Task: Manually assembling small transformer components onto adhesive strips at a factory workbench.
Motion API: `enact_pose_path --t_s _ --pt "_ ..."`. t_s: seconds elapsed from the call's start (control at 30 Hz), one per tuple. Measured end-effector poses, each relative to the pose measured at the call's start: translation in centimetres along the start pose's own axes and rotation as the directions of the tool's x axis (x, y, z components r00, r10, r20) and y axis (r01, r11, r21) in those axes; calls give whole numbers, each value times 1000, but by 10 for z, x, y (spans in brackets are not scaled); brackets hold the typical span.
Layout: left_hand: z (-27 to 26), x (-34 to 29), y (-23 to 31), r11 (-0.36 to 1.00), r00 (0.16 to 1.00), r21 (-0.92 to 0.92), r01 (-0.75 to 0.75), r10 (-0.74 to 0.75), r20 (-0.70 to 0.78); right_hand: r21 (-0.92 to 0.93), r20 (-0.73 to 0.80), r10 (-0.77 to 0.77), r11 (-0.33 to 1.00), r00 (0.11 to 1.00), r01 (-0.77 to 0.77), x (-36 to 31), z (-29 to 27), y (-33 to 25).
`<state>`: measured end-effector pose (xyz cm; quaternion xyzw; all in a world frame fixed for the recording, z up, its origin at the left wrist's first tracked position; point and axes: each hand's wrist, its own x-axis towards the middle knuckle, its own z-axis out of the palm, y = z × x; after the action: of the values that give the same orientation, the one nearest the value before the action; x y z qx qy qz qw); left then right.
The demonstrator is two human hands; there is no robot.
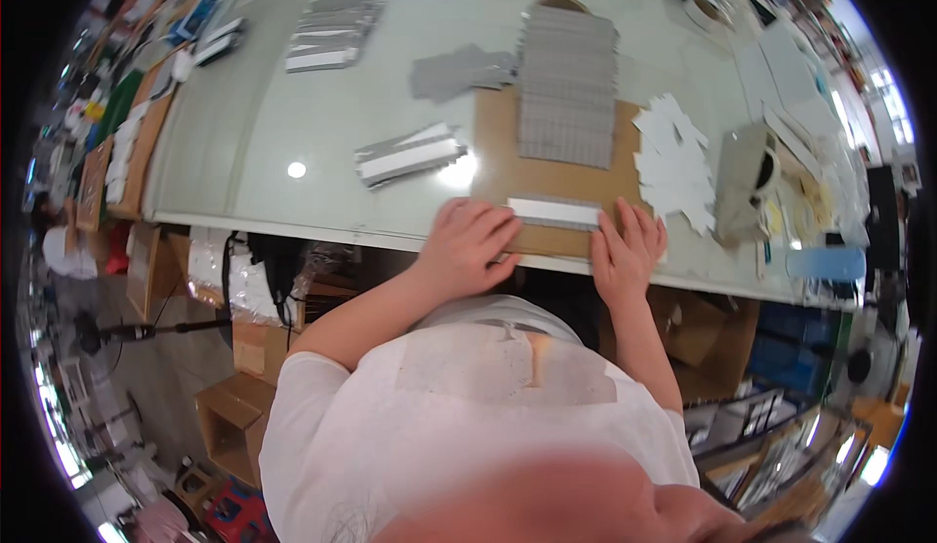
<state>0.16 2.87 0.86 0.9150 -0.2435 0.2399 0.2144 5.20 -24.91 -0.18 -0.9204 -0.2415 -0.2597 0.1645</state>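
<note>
A grey strip with a white band along it [554, 213] lies crosswise near the front edge of a brown cardboard sheet [496, 158]. At its left end my left hand [472, 243] rests with fingers extended and the thumb apart. My right hand [629, 248] lies flat at the other end, fingers spread, thumb and forefinger touching the strip's end. Behind the strip stands a long row of overlapped grey strips [566, 84] on the cardboard. A heap of white paper pieces [672, 162] sits right of it, and banded grey strips [410, 156] lie to the left.
Loose grey pieces [459, 72] and another banded pile [337, 31] lie farther back on the pale tabletop [283, 123]. A tape roll [705, 12] sits at the far right. Nearer are a beige box-like holder [744, 182] and a blue block [826, 263]. Cardboard boxes [234, 416] stand below left.
</note>
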Motion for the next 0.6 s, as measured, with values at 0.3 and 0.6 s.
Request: enact_pose_path --t_s 0.3,0.6 --pt "20 -23 -3 991 998 -127 -30 23 -54 -105 -26 -110 989 994 106 -31 25 31" --pt "27 -24 2 994 960 -49 -98 81 -268 -43 73 -80 996 994 83 -16 3 21"
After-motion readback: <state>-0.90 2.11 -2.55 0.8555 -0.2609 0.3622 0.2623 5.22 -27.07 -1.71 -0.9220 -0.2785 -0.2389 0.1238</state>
